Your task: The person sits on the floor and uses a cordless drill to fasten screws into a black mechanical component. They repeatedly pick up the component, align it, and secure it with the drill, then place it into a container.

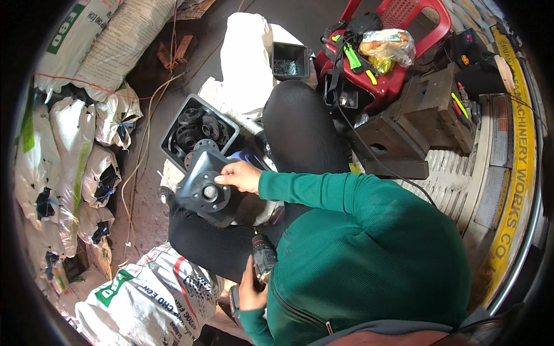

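My right hand (241, 176) is closed on the edge of a dark, square-sided metal part with a round flange (210, 194) at its face. The flange has a light central hub and bolt holes around it, and the part sits over my lap. Lower down, my left hand (252, 290) grips a dark power drill (264, 258) with red marks. Its thin bit points up toward the part without visibly touching it. Just beyond the held part stands a grey bin (232, 137) with several black round flanged parts (189, 136) in it.
White sacks (74, 167) line the left, and a printed sack (156, 294) lies near my left side. A smaller dark bin (290, 60) holds small metal pieces. A red chair (424, 57) with bags and tools stands far right, beside steel blocks (433, 104). Cables (151, 109) cross the floor.
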Motion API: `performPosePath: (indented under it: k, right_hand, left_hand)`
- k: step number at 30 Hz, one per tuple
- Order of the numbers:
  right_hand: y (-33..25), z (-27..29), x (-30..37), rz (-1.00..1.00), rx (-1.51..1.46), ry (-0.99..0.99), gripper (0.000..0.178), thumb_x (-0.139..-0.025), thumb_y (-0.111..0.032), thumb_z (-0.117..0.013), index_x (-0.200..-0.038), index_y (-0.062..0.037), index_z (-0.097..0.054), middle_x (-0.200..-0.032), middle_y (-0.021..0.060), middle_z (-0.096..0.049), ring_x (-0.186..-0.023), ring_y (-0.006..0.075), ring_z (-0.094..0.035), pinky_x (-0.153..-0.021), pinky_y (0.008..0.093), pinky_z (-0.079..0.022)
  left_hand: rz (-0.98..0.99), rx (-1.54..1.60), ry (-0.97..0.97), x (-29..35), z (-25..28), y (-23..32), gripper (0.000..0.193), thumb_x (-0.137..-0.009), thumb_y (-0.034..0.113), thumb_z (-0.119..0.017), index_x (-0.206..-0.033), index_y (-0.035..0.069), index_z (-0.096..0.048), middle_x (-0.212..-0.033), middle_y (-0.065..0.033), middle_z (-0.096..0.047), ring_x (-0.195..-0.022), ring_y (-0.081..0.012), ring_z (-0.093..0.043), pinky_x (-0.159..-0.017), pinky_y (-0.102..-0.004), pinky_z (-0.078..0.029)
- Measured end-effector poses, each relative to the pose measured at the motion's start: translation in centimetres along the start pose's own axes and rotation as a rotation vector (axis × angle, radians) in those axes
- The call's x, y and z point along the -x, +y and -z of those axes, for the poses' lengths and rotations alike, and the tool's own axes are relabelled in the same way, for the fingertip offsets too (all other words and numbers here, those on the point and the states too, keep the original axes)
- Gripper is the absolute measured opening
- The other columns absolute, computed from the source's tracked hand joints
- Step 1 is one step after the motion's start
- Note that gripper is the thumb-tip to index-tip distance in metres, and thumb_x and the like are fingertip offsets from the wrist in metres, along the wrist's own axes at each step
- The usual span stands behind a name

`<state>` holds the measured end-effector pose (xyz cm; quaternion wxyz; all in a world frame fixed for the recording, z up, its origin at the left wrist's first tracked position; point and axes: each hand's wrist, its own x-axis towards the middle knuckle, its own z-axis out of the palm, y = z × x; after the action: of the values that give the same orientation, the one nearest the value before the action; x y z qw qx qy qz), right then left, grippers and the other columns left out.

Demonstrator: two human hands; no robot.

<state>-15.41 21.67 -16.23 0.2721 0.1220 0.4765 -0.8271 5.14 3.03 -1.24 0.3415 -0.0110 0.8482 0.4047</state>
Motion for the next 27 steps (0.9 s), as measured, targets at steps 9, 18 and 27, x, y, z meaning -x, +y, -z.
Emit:
performPosePath:
  k: [9, 18, 27]
  right_hand:
    - [0.3, -17.2, 5.2, 0.173, 0.237, -0.806, 0.034, -0.091, -0.036, -0.063, -0.091, -0.0022, -0.067, -0.075, -0.0002, -0.062, -0.078, 0.0054, -0.053, -0.072, 0.0291, -0.046]
    - [2.2, -5.3, -3.5, 0.490, 0.785, -0.320, 0.035, -0.092, -0.024, -0.043, -0.118, -0.0119, -0.064, -0.058, -0.0032, -0.038, -0.046, 0.0076, -0.035, -0.043, 0.0249, -0.030]
    - [4.3, -2.8, -4.2, -0.095, 0.669, -0.291, 0.031, -0.096, -0.032, -0.049, -0.106, -0.0102, -0.069, -0.051, -0.0089, -0.031, -0.038, 0.0040, -0.026, -0.036, 0.0227, -0.019]
  left_hand:
    - [-0.268, 0.910, 1.071, 6.8, 6.5, -4.9, 0.040, -0.091, 0.014, -0.059, -0.123, -0.009, -0.052, -0.121, -0.0160, -0.057, -0.103, -0.0207, -0.056, -0.091, -0.0347, -0.047]
    - [0.854, 0.013, 0.751, 9.4, 1.3, -20.7, 0.051, -0.079, 0.046, -0.065, -0.096, -0.002, -0.066, -0.093, -0.0253, -0.066, -0.091, -0.0397, -0.064, -0.080, -0.0449, -0.048]
    - [-0.340, -0.061, 1.706, 19.0, 14.1, -2.9, 0.024, -0.089, 0.013, -0.062, -0.107, -0.002, -0.065, -0.093, -0.0138, -0.069, -0.080, -0.0163, -0.067, -0.074, -0.0273, -0.052]
